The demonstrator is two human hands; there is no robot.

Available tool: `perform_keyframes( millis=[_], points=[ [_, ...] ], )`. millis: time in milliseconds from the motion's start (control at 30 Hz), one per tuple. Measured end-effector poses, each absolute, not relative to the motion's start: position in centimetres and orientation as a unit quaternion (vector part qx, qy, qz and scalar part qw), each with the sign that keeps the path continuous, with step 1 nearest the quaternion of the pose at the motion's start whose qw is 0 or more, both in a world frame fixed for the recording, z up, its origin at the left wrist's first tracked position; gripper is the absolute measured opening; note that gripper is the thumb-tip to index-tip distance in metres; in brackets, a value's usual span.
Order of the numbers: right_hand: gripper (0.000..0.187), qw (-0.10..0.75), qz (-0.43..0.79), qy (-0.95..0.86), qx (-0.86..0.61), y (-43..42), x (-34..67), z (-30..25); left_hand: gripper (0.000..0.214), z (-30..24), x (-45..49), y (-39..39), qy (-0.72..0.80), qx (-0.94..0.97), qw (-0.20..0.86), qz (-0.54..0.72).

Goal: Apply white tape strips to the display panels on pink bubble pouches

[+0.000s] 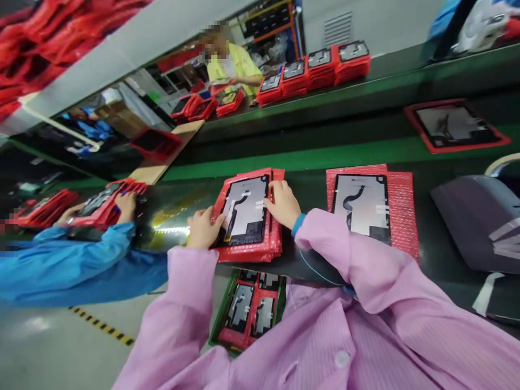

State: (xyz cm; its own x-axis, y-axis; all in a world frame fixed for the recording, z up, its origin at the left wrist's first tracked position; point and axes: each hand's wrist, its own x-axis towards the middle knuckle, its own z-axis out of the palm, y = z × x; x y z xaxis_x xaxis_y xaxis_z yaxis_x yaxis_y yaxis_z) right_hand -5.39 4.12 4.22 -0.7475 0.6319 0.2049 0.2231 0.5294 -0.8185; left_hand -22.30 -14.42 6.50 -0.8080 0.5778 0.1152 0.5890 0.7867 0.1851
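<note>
A grey-and-black tablet panel (246, 211) lies on top of a stack of red bubble-wrap sheets (248, 250) on the dark belt. My left hand (202, 227) rests at the panel's left lower corner, fingers curled on its edge. My right hand (283, 203) presses on the panel's right edge, fingers bent over it. Both arms wear pink sleeves. A second panel (363, 206) lies on red bubble wrap (400, 211) just to the right, untouched.
A co-worker's blue sleeve (73, 260) and hands work on a red stack (103, 203) at left. A green crate (249, 309) of panels sits below the belt. A red tray with a panel (455, 125) lies at far right; red stacks (320, 67) line the back.
</note>
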Motion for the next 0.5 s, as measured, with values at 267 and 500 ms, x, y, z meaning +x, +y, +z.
perform_keyframes(
  millis=[267, 500],
  points=[
    [0.007, 0.248, 0.394, -0.826, -0.318, 9.8, 11.4, 0.8, 0.049, 12.6, -17.8, -3.9, -0.806, -0.562, 0.008, -0.188],
    [0.017, 0.380, 0.341, -0.723, -0.466, 10.1, 21.7, -3.8, 0.031, 7.9, -5.0, 23.6, -0.774, -0.582, -0.226, -0.105]
  ],
)
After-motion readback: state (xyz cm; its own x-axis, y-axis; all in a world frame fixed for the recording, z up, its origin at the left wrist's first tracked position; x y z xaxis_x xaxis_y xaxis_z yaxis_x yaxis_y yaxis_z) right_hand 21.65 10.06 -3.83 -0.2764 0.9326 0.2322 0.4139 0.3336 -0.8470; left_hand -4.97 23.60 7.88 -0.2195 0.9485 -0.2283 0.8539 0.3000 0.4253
